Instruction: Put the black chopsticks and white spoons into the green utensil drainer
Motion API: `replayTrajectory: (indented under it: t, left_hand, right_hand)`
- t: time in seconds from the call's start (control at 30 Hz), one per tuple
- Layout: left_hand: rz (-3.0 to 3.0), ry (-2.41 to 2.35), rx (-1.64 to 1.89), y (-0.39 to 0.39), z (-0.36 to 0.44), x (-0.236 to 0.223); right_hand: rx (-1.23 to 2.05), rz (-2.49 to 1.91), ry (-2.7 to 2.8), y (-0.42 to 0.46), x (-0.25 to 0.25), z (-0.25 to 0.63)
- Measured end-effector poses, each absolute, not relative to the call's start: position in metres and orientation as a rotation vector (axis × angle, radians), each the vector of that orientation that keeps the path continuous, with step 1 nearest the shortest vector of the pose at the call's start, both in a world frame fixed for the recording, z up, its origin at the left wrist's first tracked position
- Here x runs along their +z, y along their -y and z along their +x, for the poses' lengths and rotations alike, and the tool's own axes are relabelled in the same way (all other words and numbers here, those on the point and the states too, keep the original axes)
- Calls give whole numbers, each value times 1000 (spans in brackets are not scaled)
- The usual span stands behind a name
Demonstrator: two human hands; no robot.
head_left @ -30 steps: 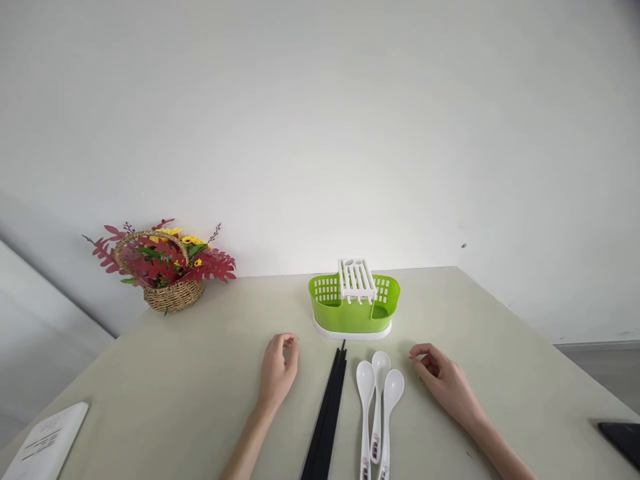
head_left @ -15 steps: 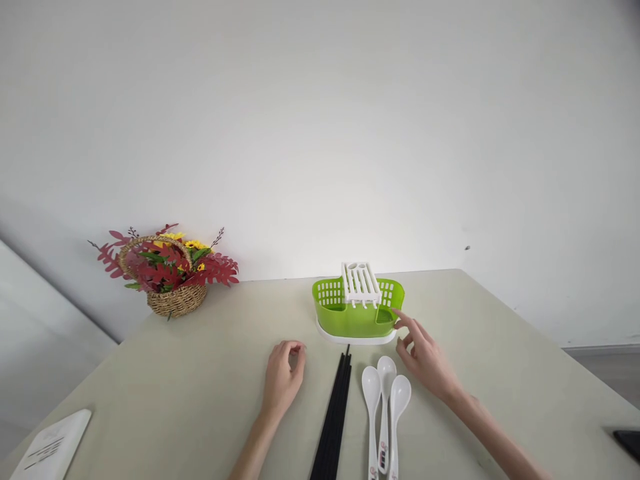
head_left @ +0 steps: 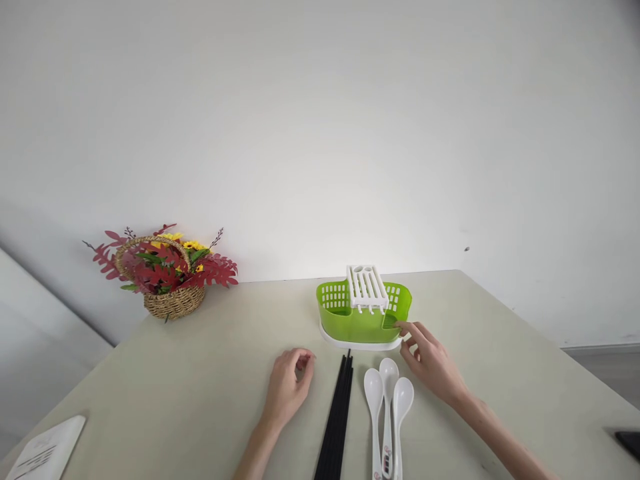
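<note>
1. Currently, we find the right hand (head_left: 431, 363) at the front right end of the green, oval, perforated plastic holder (head_left: 367, 328). A second ago that hand lay apart from it, beside the spoons.
2. We locate the holder near the back edge of the pale tabletop (head_left: 215, 407), right of that edge's middle. It stands upright on a white oval base (head_left: 360, 345) and carries a white slotted plastic tray (head_left: 369, 301) across its top.
3. Right hand state: forefinger bent at the holder's low rim, thumb lower, near the base. We cannot tell whether the fingers grip or only touch.
4. Left hand (head_left: 290, 381) state: fingers curled narrow, nothing visible within. It rests left of the bundle of slender black chopsticks (head_left: 336, 427), apart from it.
5. We judge the change to mean that work now centres on the holder. The chopsticks and the three white, long-handled spoons (head_left: 387, 417), laid toward the near edge, are untouched.
6. Whether the holder itself has shifted, we cannot tell; the camera moves too.
7. The brown wicker flower basket (head_left: 175, 303) stands at the back left corner.
</note>
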State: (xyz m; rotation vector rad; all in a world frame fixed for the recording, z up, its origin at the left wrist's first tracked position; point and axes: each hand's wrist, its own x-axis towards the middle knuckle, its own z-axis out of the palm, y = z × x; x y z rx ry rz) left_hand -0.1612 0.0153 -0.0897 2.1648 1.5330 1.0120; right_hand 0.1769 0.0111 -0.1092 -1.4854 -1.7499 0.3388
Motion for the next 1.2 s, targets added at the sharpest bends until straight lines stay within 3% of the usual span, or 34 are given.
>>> replayTrajectory:
  t: [0.3, 1.2]
  left_hand:
    - [2381, -1331, 708, 5, -148, -72]
    - [2424, -1320, 626, 5, -147, -74]
  right_hand:
    - [399, -1458, 1738, -9, -105, 180]
    - [434, -1452, 1438, 1, -129, 165]
